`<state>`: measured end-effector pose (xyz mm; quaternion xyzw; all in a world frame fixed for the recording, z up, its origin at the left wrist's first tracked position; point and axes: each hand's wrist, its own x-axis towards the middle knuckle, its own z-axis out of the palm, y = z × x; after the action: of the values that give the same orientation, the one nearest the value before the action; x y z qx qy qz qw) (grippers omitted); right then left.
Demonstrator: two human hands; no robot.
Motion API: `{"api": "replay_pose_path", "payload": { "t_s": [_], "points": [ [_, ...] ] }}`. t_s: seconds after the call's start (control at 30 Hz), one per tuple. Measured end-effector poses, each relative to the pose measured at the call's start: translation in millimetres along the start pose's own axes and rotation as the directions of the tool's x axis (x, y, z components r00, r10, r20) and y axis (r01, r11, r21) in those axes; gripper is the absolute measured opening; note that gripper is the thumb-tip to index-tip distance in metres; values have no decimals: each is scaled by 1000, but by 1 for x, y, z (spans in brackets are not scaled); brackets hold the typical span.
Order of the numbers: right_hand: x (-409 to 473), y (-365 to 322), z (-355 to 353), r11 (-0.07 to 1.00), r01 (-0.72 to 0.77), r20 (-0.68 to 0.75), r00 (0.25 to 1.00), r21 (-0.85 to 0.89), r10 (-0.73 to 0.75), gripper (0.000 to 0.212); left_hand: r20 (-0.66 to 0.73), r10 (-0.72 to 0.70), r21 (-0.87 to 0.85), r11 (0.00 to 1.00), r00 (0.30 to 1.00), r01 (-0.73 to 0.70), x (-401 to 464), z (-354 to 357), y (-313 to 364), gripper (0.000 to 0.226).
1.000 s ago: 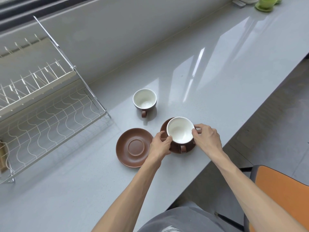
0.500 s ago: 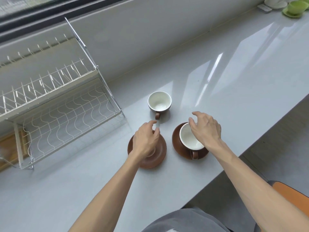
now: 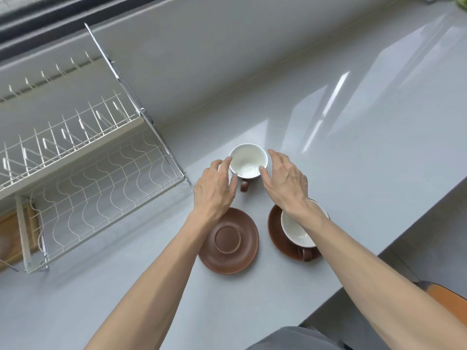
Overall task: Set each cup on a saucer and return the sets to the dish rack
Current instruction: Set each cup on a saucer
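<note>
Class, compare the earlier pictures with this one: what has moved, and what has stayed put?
Both hands let go of the cup on the right saucer and reached forward; the left hand and right hand now flank the far cup, open. Both cups, the empty saucer and the dish rack stayed put.

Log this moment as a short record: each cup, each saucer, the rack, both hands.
far cup: upright on the counter, no saucer under it, handle toward the person
near cup: on the right saucer
left saucer: bare
dish rack: no cups or saucers seen in it
left hand: open, at the far cup's left side
right hand: open, at the far cup's right side
sets made: one of two
</note>
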<state>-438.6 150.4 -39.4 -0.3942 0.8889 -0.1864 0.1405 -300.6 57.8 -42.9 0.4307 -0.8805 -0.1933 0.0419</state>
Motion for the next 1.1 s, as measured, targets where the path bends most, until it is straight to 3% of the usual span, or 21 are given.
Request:
{"api": "replay_pose_path", "payload": {
  "t_s": [0.2, 0.37, 0.5, 0.6, 0.87, 1.1],
  "points": [
    [24, -8, 14, 998, -48, 79, 996, 48, 44, 62, 54, -55, -88, 994, 997, 60, 28, 6, 0, 58],
    [37, -11, 23, 991, -98, 148, 986, 91, 84, 65, 125, -165, -242, 951, 978, 192, 47, 14, 1, 60],
    [42, -10, 26, 989, -122, 159, 981, 90, 106, 62, 185, -212, -328, 907, 960, 263, 50, 16, 4, 50],
    [44, -11, 24, 977, -150, 167, 978, 151, 124, 57, 189, -187, -350, 904, 964, 244, 48, 17, 4, 37],
    [33, -18, 22, 951, -195, 156, 975, 240, 160, 50, 168, -189, -310, 921, 967, 234, 38, 14, 2, 30],
    [18, -24, 17, 964, -146, 97, 987, 223, 127, 53, 134, -232, -407, 873, 964, 267, 13, 0, -5, 47]
  ]
}}
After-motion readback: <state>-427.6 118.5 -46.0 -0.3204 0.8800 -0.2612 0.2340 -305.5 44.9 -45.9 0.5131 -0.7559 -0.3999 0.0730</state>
